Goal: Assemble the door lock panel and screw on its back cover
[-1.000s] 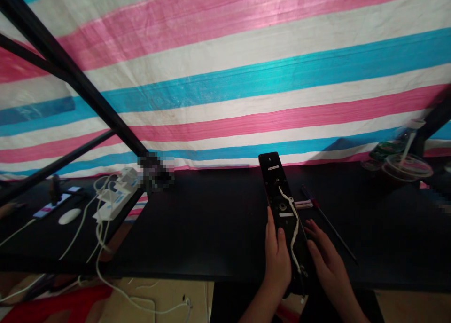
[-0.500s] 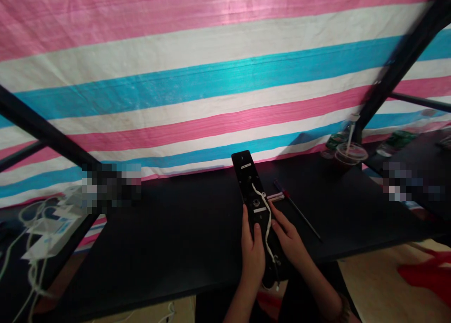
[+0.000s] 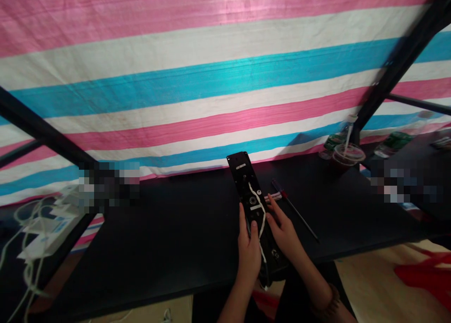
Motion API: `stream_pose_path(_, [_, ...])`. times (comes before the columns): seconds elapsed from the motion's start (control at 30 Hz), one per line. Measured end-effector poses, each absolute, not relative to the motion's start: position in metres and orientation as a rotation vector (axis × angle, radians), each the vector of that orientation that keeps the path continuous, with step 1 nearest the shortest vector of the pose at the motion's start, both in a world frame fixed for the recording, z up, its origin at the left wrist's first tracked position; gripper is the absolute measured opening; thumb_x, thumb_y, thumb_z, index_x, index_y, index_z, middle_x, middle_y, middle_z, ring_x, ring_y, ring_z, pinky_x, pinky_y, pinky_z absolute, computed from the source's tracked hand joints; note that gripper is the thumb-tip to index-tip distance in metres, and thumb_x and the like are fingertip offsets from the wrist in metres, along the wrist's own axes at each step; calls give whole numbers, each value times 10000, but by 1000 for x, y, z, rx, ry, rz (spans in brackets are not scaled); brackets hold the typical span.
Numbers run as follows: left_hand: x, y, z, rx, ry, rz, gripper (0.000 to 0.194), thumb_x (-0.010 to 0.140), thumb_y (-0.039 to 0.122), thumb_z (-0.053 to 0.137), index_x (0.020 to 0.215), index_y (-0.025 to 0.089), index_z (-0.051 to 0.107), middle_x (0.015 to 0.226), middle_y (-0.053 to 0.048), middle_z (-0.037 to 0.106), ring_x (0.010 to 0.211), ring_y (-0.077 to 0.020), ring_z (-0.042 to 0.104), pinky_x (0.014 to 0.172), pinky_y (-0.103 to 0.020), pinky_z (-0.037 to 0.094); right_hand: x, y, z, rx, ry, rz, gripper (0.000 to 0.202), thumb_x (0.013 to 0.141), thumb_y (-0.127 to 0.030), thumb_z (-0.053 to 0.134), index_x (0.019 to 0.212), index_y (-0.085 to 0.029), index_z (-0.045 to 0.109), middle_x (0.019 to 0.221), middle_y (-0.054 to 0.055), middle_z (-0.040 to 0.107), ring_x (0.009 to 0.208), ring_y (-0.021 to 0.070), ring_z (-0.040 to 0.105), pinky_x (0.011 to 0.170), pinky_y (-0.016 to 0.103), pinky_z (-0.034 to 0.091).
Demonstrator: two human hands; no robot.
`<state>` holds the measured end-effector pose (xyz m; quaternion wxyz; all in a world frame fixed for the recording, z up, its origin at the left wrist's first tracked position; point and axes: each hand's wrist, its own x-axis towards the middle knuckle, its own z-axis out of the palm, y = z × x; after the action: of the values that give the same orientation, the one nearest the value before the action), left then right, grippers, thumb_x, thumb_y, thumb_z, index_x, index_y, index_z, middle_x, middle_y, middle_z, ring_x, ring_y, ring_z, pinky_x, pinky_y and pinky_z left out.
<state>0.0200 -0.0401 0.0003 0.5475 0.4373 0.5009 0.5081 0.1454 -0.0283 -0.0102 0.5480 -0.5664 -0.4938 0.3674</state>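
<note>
A long black panel [image 3: 241, 175] with white labels and small fittings is held tilted over the near part of the dark table. A white cable [image 3: 262, 219] runs down its face and ends in a small connector at the lower end. My left hand [image 3: 250, 248] grips the panel's left edge, thumb on the face. On the right edge my right hand [image 3: 283, 229] holds it too, fingers along the side. Just right of the panel lie a screwdriver [image 3: 299, 215] with a long shaft and a small pale bundle [image 3: 273, 197], partly beside my right fingertips.
A lidded cup with a straw [image 3: 348, 154] and a plastic bottle [image 3: 333, 142] stand at the table's back right. White boxes [image 3: 52, 233] and tangled cables [image 3: 30, 266] lie at the left. Dark metal posts flank the table [image 3: 169, 238], before a striped sheet.
The panel has shifted slightly left and turned a little between my hands. The cable's lower part now hangs further left across it. Both hands still hold on.
</note>
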Motion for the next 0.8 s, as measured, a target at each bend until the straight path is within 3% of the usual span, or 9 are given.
stream_pose_path(0.1, [22, -42, -1, 1036, 1198, 1189, 716, 1015, 484, 454, 1634, 285, 154, 1668, -57, 334, 1532, -217, 314, 1262, -386, 241, 142, -32, -20, -1361, -1065, 992, 687, 935, -540, 567, 1537, -229, 453, 1333, 109, 679, 1172, 271, 678, 1043, 455, 528])
stream_pose_path(0.2, [23, -44, -1, 1028, 1211, 1203, 715, 1014, 533, 418, 1632, 264, 177, 1695, -51, 264, 1559, -203, 230, 1267, -349, 207, 135, -36, -24, -1338, -1061, 987, 623, 955, -562, 526, 1485, -234, 527, 1450, 110, 607, 1355, 296, 558, 1157, 502, 424])
stream_pose_path(0.3, [21, -43, 3, 954, 1192, 1210, 701, 1004, 557, 426, 1619, 293, 218, 1702, -36, 250, 1557, -207, 243, 1257, -340, 245, 128, -38, -23, -1351, -1118, 929, 605, 989, -532, 471, 1504, -216, 500, 1551, 105, 506, 1476, 276, 417, 1237, 498, 303])
stream_pose_path(0.5, [14, -39, 7, 849, 1132, 1201, 668, 953, 525, 572, 1538, 294, 344, 1539, -88, 533, 1415, -255, 513, 1162, -378, 426, 133, -40, -23, -1289, -1088, 1112, 614, 982, -503, 500, 1547, -276, 419, 1613, 44, 423, 1514, 233, 351, 1262, 480, 243])
stream_pose_path(0.8, [19, -36, 0, 846, 1255, 1209, 549, 943, 548, 538, 1396, 239, 532, 1409, -98, 639, 1346, -272, 576, 1146, -388, 434, 132, -52, -30, -1312, -1032, 1062, 545, 953, -493, 573, 1447, -262, 556, 1501, 79, 568, 1426, 274, 489, 1216, 508, 348])
